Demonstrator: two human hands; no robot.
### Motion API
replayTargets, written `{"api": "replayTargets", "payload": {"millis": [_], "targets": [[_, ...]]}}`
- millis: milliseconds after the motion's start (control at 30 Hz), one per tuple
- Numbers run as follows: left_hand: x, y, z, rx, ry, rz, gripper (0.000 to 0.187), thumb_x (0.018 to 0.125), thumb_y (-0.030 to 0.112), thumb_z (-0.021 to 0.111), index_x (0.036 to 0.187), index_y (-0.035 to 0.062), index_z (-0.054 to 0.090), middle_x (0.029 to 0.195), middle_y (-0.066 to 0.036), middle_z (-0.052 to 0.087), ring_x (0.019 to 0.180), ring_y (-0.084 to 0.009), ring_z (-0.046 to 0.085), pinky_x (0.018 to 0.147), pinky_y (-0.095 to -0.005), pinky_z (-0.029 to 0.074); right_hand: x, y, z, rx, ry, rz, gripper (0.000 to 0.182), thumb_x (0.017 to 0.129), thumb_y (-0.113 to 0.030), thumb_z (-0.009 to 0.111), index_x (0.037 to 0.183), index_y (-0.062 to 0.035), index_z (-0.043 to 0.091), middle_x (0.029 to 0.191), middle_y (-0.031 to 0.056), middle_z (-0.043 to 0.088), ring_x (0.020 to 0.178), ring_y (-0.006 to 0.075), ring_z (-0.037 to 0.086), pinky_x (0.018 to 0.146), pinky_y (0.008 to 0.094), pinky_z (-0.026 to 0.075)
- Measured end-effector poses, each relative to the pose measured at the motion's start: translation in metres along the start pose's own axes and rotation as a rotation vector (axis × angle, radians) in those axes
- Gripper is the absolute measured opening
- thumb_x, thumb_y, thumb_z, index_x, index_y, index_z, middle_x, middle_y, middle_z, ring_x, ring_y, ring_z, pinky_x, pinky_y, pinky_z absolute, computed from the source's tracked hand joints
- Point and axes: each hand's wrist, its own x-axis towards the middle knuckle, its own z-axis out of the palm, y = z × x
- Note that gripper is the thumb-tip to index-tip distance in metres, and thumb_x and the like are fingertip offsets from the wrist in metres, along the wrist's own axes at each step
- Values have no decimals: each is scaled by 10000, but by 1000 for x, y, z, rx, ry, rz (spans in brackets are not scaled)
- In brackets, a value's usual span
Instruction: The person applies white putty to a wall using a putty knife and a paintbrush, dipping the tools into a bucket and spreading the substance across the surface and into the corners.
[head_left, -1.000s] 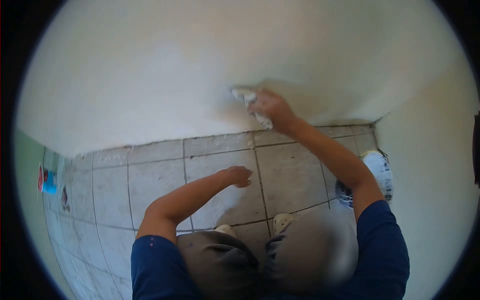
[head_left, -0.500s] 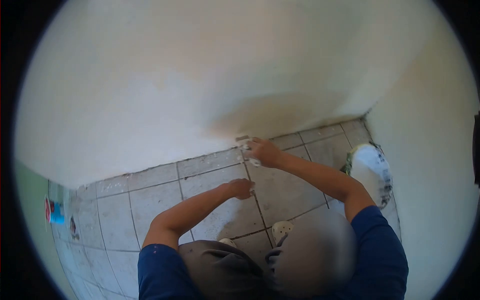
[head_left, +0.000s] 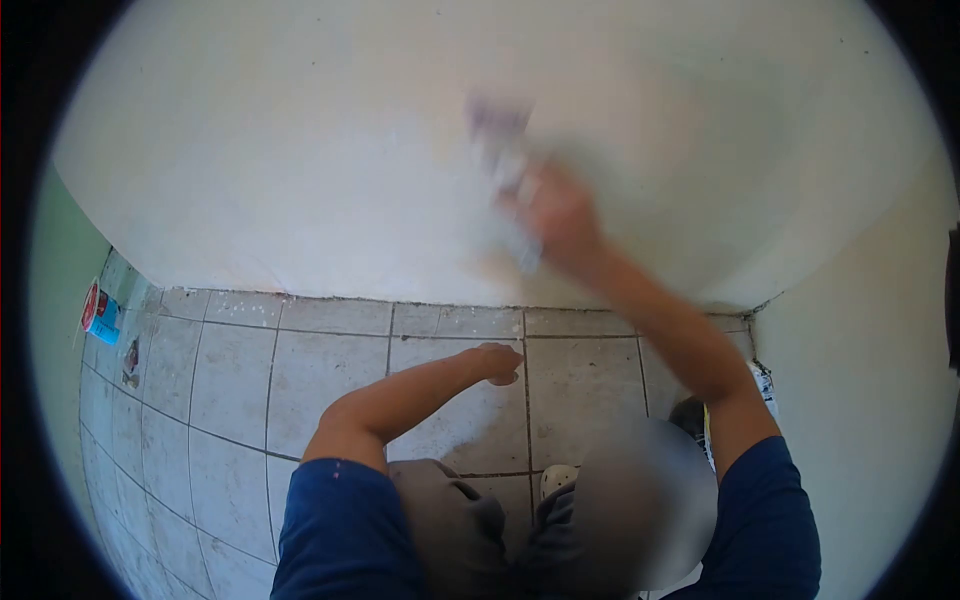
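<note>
My right hand (head_left: 562, 215) is raised against the wall, its fingers closed around the handle of a paintbrush (head_left: 500, 118). Motion smears both hand and brush; the wide, dark bristle end points up and left at the wall surface. Below it, my left hand (head_left: 498, 363) hangs over the floor tiles with its fingers curled in, and nothing shows in it. In front of both hands stands the pale wall (head_left: 300, 200), with faint uneven patches of colour.
A blue and red tub (head_left: 101, 318) stands on the floor at far left, by a green wall (head_left: 65, 290). On the right, my forearm mostly hides a white bucket (head_left: 768, 385). Grey tiles (head_left: 330, 365) with white specks meet the wall. My shoe (head_left: 556, 480) shows below.
My right hand has swung the paintbrush up from the base of the wall to higher on it. My left hand stays low. The view has tilted, and the bucket has become mostly hidden.
</note>
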Motion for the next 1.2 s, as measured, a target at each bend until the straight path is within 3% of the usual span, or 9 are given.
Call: {"api": "replayTargets", "payload": {"millis": [100, 200, 433, 600, 700, 800, 933, 1067, 1200], "targets": [[-30, -13, -14, 58, -5, -60, 385, 838, 298, 525, 1137, 57, 554, 1104, -177, 595, 1060, -344, 558, 862, -451, 462, -87, -70, 52, 235, -562, 88, 85, 740, -125, 587, 821, -101, 593, 884, 98, 580, 865, 281, 588, 703, 389, 514], [-74, -33, -19, -19, 112, -71, 403, 870, 333, 512, 1175, 70, 526, 1148, -176, 568, 1094, -347, 531, 893, -459, 439, -86, -57, 55, 469, -573, 139, 119, 742, -131, 592, 857, -102, 605, 890, 92, 588, 868, 284, 584, 714, 385, 510], [-145, -56, -9, -330, 436, -80, 384, 896, 339, 500, 1157, 58, 531, 1130, -176, 577, 1062, -358, 535, 898, -445, 428, 163, 58, -98, 194, 276, -109, 175, 658, 15, 675, 817, -51, 644, 791, 120, 626, 686, 289, 604, 600, 345, 491], [-156, -61, -22, -398, 787, -127, 372, 891, 339, 522, 1133, 56, 537, 1083, -190, 593, 1007, -356, 561, 872, -432, 437, 185, 42, -98, -7, 239, -41, 195, 693, -81, 630, 877, -139, 658, 811, 111, 600, 779, 285, 594, 661, 371, 499], [-168, -50, -29, -571, 891, -102, 334, 883, 290, 518, 1099, 36, 539, 1018, -213, 587, 971, -384, 551, 850, -457, 435, 83, -25, -11, -105, -394, -60, 143, 782, -120, 550, 881, -149, 650, 965, 138, 578, 972, 322, 576, 743, 405, 526], [-173, -44, -10, -530, 802, -205, 420, 878, 338, 531, 1160, 27, 523, 1090, -216, 578, 1036, -364, 543, 894, -424, 425, -2, -74, 39, 247, -804, -20, 226, 727, -95, 571, 931, -153, 650, 934, 139, 573, 921, 326, 573, 748, 421, 505], [-191, -47, 18, -536, 622, -247, 466, 874, 370, 527, 1181, 18, 513, 1140, -230, 558, 1098, -375, 508, 919, -436, 411, 23, -27, 51, 360, -519, 64, 210, 749, -98, 539, 931, -116, 641, 903, 145, 579, 858, 327, 561, 728, 465, 453], [-195, -57, 38, -598, 599, -316, 528, 884, 391, 514, 1230, -7, 484, 1201, -224, 533, 1143, -363, 485, 960, -414, 392, 179, 23, -66, 111, 143, -185, 271, 701, -94, 602, 968, -92, 648, 827, 134, 618, 793, 326, 585, 714, 418, 486], [-179, -63, 43, -597, 737, -285, 465, 879, 374, 531, 1186, 25, 517, 1141, -209, 569, 1084, -359, 526, 929, -412, 413, 242, 22, -113, 90, 385, -185, 182, 711, -28, 630, 892, -48, 635, 796, 125, 612, 711, 313, 590, 616, 360, 499]]}}
